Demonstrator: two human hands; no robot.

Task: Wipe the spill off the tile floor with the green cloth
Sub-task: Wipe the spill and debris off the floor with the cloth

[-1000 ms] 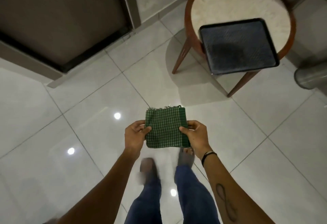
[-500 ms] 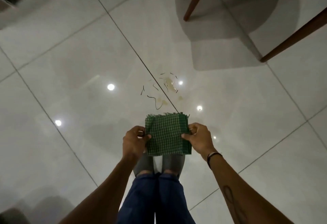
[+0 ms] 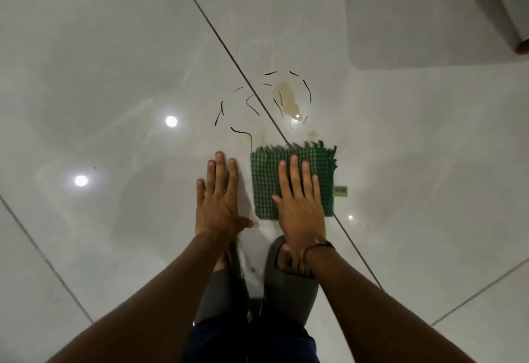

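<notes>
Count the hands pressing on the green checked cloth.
1. The right hand lies flat on the green checked cloth; the left hand rests flat on the glossy white tile floor beside it.

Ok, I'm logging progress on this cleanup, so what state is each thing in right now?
green cloth: folded, flat on the floor, just short of the spill.
right hand: open, palm pressed on the cloth.
left hand: open, flat on the bare tile beside the cloth.
spill: yellowish puddle with dark strands around it, not yet wiped.
tile floor: glossy, reflecting ceiling lights.
</notes>
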